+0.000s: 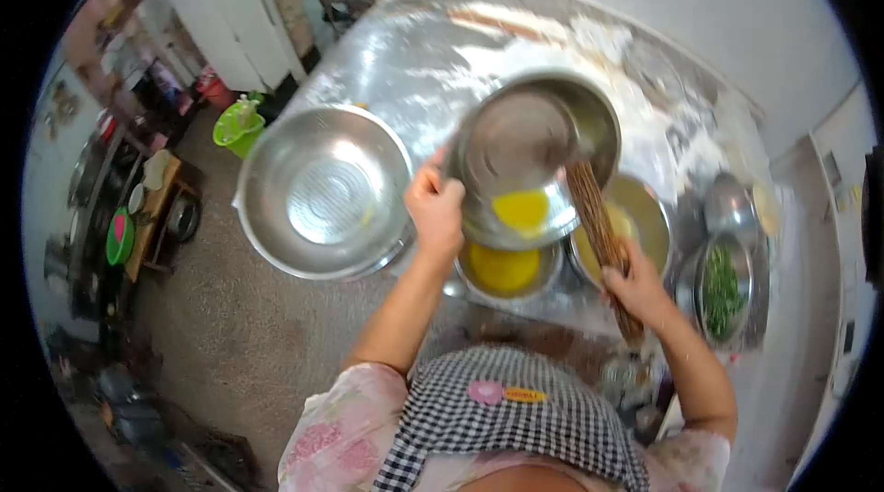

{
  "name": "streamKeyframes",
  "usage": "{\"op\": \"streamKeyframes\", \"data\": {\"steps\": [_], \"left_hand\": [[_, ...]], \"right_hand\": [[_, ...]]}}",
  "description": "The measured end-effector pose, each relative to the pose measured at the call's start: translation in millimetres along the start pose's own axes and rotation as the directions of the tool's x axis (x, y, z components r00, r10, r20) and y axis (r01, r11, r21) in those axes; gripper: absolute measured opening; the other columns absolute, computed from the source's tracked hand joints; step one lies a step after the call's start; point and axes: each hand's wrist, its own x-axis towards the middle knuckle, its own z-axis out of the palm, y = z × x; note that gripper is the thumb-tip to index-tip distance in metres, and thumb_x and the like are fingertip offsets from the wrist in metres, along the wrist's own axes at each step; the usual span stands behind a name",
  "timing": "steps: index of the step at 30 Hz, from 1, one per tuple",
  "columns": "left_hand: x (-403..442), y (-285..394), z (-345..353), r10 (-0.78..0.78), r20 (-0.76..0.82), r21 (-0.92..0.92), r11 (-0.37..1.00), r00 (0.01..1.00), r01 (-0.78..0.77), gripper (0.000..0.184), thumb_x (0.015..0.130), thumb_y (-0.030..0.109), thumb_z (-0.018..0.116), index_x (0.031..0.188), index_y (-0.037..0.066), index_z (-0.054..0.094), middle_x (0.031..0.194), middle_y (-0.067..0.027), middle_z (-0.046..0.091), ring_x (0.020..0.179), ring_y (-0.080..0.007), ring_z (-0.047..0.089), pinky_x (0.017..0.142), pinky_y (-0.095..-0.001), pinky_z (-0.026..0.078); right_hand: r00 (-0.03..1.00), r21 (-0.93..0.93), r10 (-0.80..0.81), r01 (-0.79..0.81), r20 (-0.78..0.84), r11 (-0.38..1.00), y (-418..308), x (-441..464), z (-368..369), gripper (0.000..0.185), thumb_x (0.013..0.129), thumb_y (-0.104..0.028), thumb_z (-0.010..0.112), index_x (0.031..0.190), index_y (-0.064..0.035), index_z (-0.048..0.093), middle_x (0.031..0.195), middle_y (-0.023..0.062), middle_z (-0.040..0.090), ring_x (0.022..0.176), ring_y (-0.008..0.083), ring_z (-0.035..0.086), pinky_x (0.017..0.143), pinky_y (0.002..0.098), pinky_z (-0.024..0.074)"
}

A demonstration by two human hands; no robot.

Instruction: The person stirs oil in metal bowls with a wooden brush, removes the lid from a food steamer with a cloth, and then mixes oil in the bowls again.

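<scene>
My left hand [435, 207] grips the rim of a metal bowl [525, 133], which is tilted with a pool of yellow liquid [522, 211] at its near side. My right hand [635, 285] is wrapped round a bundle of thin brown sticks [594, 211], whose upper end reaches the tilted bowl's right side. Partly hidden beneath that bowl stands a smaller bowl of yellow liquid [502, 269]. Behind the sticks is another metal bowl [658, 216], also with yellowish contents. A wide metal basin [267, 207] stands left of my left hand.
The metal worktop [387, 50] has white powder [488, 59] scattered over its far part. Chopped greens [723, 294] fill a container at the right edge, beside a metal pot [727, 207]. On the floor at left are a green bucket [239, 127] and a wooden bench [157, 216].
</scene>
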Motion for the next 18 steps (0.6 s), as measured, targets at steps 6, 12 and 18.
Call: {"op": "streamKeyframes", "data": {"steps": [6,12,18], "left_hand": [[-2.0,-1.6,4.9,-0.116,0.071,-0.323,0.937,0.991,0.132,0.026,0.066,-0.014,0.048,0.062,0.008,0.034,0.108,-0.0131,0.062,0.080,-0.0084,0.048,0.078,-0.0224,0.039],[0.9,-11.4,5.7,-0.016,0.078,-0.280,0.959,0.997,0.037,0.019,0.070,-0.009,0.051,0.073,0.008,0.044,0.074,-0.0029,0.053,0.064,-0.0098,0.052,0.060,-0.0244,0.048],[0.1,-11.7,9.9,0.002,0.078,-0.338,0.941,0.997,0.024,0.021,0.071,-0.011,0.050,0.071,0.009,0.043,0.074,-0.0029,0.053,0.063,-0.0094,0.052,0.058,-0.0226,0.048]], "right_hand": [[0.991,0.066,0.093,-0.099,0.093,0.993,-9.6,-1.2,2.8,0.066,0.089,-0.010,0.058,0.146,-0.0061,0.025,0.093,0.0108,0.061,0.061,0.0128,0.059,0.058,0.0285,0.0494],[0.989,0.217,0.068,-0.096,0.132,0.972,-2.3,2.9,14.1,0.066,0.089,-0.011,0.057,0.147,-0.0086,0.026,0.091,0.0074,0.060,0.059,0.0117,0.057,0.057,0.0275,0.0494],[0.957,0.247,0.101,-0.171,0.272,0.954,-7.0,4.7,17.3,0.065,0.090,-0.011,0.055,0.148,-0.0084,0.025,0.089,0.0058,0.058,0.062,0.0106,0.057,0.057,0.0264,0.0496]]}}
